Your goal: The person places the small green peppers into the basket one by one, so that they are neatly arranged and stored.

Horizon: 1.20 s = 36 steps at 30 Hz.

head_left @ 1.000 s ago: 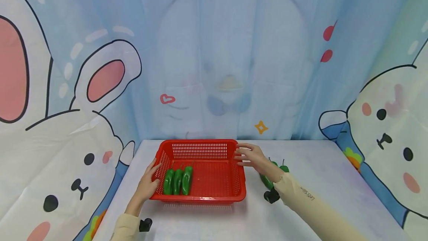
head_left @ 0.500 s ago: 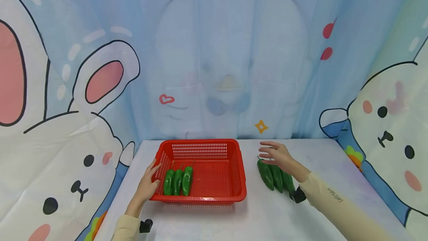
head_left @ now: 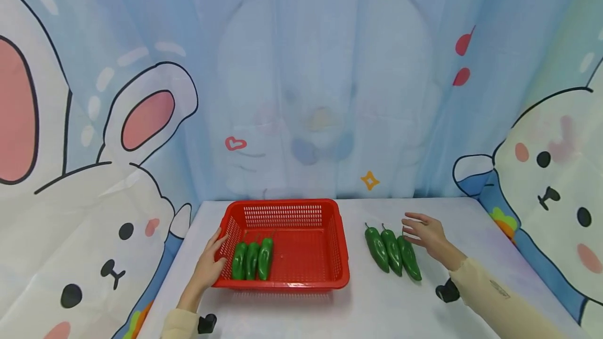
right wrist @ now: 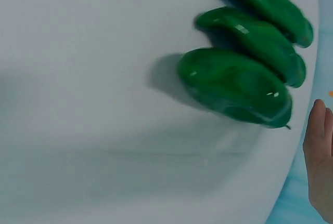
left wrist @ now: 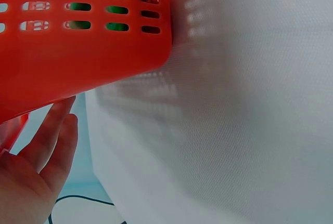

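hands [head_left: 206,266] [head_left: 425,233] well apart, fingers [left wrist: 63,143] mostly straight

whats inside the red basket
The red basket holds three green peppers, side by side near the left hand. Its bare bottom shows beside them; whatever is directly beneath the peppers is covered.

Soft light, glints on peppers [right wrist: 255,39]

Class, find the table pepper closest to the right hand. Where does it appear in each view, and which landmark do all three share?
Head: lower half, right of centre; the pepper is the rightmost on the table, by the right hand.
Left wrist: not in it; the green shows through slots in the basket.
Right wrist: right of centre, lowest and largest-looking of three.
Shared landmark: the white table.
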Each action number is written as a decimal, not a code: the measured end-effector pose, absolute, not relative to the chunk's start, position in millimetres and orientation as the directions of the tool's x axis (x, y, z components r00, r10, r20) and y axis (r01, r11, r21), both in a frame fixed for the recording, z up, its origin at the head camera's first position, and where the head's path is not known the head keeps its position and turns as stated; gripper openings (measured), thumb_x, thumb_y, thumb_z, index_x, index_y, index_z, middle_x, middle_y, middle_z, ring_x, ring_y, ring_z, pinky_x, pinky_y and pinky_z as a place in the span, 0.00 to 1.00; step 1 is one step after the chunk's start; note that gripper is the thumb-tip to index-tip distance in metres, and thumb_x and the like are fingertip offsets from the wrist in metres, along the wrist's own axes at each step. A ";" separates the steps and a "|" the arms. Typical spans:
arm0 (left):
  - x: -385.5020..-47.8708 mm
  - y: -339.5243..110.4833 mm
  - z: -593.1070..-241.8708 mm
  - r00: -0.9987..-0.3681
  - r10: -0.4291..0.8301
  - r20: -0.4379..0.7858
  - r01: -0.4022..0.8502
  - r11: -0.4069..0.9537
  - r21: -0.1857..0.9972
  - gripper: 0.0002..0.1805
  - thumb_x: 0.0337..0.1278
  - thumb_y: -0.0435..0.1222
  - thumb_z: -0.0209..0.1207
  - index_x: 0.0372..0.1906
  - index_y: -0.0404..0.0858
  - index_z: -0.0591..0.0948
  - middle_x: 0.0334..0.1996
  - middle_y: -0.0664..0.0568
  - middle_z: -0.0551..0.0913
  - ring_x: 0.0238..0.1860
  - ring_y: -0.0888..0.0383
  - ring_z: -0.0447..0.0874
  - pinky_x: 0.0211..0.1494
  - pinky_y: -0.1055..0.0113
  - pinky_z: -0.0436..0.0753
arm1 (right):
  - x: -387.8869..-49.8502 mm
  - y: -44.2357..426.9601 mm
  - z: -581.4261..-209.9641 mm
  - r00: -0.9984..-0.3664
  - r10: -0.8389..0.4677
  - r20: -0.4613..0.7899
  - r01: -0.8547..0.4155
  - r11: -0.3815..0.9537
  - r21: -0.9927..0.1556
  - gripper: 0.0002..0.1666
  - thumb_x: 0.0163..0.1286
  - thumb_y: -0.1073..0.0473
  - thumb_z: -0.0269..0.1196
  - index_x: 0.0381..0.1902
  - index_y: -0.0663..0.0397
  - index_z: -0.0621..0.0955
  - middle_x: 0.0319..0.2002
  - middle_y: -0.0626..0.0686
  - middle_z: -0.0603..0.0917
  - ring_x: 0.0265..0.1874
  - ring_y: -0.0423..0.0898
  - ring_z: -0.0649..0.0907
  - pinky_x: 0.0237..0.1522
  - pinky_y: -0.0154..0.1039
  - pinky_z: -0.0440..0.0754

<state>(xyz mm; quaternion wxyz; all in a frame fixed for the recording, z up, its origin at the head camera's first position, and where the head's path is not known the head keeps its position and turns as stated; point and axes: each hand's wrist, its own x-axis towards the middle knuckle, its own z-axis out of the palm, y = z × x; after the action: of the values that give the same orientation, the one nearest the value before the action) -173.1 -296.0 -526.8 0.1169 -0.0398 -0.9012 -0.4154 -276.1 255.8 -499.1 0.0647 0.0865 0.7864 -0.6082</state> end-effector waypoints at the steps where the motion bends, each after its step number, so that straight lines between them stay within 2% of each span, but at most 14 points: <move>1: -172.3 -295.8 -527.8 -0.971 -0.025 0.237 0.165 0.649 0.743 0.33 0.54 0.20 0.51 0.70 0.28 0.68 0.76 0.39 0.53 0.74 0.36 0.53 0.64 0.38 0.68 | -275.5 259.0 -502.7 -0.976 0.066 -0.209 0.219 0.252 -0.943 0.37 0.74 0.54 0.56 0.72 0.69 0.61 0.67 0.72 0.67 0.61 0.64 0.76 0.54 0.50 0.80; 15: -169.9 -297.8 -526.3 -0.973 -0.036 0.226 0.151 0.642 0.752 0.34 0.54 0.20 0.50 0.70 0.28 0.67 0.77 0.39 0.52 0.75 0.36 0.51 0.66 0.38 0.66 | -273.3 267.3 -523.3 -0.974 0.100 -0.204 0.226 0.334 -0.915 0.37 0.71 0.55 0.59 0.70 0.72 0.63 0.65 0.75 0.68 0.62 0.68 0.73 0.56 0.59 0.75; 19: -171.4 -298.5 -524.6 -0.970 -0.041 0.239 0.160 0.635 0.756 0.34 0.54 0.20 0.50 0.70 0.28 0.67 0.77 0.39 0.51 0.75 0.37 0.50 0.66 0.39 0.66 | -276.2 264.0 -530.9 -0.977 0.127 -0.170 0.206 0.363 -0.909 0.37 0.67 0.55 0.63 0.68 0.71 0.67 0.60 0.73 0.74 0.58 0.64 0.77 0.54 0.61 0.76; 24: -172.4 -297.2 -525.5 -0.967 -0.034 0.253 0.171 0.650 0.741 0.33 0.53 0.19 0.51 0.69 0.28 0.68 0.76 0.38 0.53 0.74 0.35 0.52 0.65 0.38 0.67 | -275.4 262.0 -540.4 -0.976 0.137 -0.170 0.212 0.409 -0.888 0.38 0.65 0.55 0.64 0.67 0.70 0.68 0.61 0.74 0.73 0.57 0.64 0.78 0.53 0.61 0.78; 26: -172.3 -295.9 -525.9 -0.966 -0.033 0.258 0.174 0.652 0.738 0.33 0.52 0.19 0.51 0.69 0.28 0.69 0.76 0.37 0.54 0.74 0.35 0.53 0.65 0.38 0.66 | -273.7 262.1 -541.9 -0.977 0.114 -0.180 0.212 0.416 -0.885 0.38 0.67 0.55 0.63 0.68 0.72 0.66 0.64 0.76 0.68 0.60 0.67 0.75 0.54 0.60 0.77; 29: -172.0 -293.8 -525.8 -0.968 -0.034 0.250 0.168 0.650 0.741 0.33 0.53 0.19 0.51 0.69 0.28 0.69 0.76 0.38 0.54 0.74 0.36 0.53 0.66 0.38 0.65 | -272.9 261.4 -542.5 -0.974 0.126 -0.187 0.223 0.412 -0.884 0.38 0.66 0.57 0.63 0.68 0.72 0.66 0.64 0.77 0.67 0.59 0.68 0.74 0.55 0.60 0.76; 36: -171.1 -293.1 -527.5 -0.970 -0.040 0.239 0.155 0.653 0.741 0.33 0.54 0.20 0.51 0.69 0.29 0.68 0.76 0.39 0.54 0.74 0.36 0.53 0.65 0.39 0.68 | -273.8 260.7 -547.1 -0.976 0.136 -0.170 0.213 0.443 -0.871 0.37 0.64 0.60 0.65 0.66 0.73 0.68 0.62 0.78 0.69 0.56 0.67 0.78 0.46 0.48 0.83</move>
<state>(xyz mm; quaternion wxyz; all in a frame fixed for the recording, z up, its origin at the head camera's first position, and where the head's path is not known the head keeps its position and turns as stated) -171.1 -293.1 -527.5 0.1178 -0.0318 -0.9015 -0.4152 -273.8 260.7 -547.1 0.0374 0.1029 0.8487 -0.5174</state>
